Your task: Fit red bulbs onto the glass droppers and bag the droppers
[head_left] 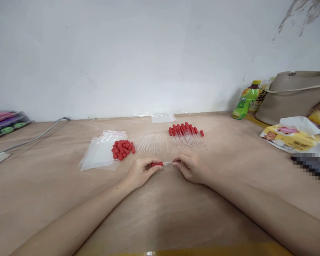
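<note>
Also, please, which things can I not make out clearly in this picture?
All in the head view:
- Far end of the clear tube: hidden by the right hand.
- Part of the held red cap: covered by the left hand.
- Number of loose red caps: they overlap.
- Beige bag: cut off by right edge.
- Dark object: pixelated, also cut off there.

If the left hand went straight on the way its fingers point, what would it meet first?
Pinching a red bulb, the left hand points along the clear tube toward the right hand, which it would likely meet first; one view leaves depth unclear.
</note>
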The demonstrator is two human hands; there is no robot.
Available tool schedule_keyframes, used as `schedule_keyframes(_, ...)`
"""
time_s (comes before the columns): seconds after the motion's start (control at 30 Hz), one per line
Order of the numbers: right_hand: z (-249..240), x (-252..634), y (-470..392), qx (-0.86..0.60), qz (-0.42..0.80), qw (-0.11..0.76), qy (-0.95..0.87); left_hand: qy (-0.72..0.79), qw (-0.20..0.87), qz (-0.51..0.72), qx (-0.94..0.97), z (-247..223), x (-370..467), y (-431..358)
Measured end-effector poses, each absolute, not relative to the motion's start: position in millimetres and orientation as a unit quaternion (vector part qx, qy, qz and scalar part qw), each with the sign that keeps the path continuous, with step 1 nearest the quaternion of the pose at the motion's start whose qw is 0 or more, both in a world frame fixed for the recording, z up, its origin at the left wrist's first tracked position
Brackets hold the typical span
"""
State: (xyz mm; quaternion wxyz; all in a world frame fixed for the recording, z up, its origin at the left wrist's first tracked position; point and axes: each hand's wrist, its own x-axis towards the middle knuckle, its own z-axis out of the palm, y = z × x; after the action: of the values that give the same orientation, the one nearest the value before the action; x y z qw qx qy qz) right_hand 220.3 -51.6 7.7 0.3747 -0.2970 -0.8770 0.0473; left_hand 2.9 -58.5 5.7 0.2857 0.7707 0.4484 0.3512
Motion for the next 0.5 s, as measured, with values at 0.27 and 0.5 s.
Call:
schedule_keyframes(0.27, 2.9, 212.3, -52.7, -0.314, -0.001, 0.351, -0.882, 0.437, 0.262, 0.337, 0.791, 6.1, 3.1, -60.7)
schedule_keyframes(0.5, 2.6, 208.3, -53.3, -0.347, -0.023, 0.302, -0.888, 0.426, 0.255, 0.335, 0.801, 5.6, 3.4, -60.4)
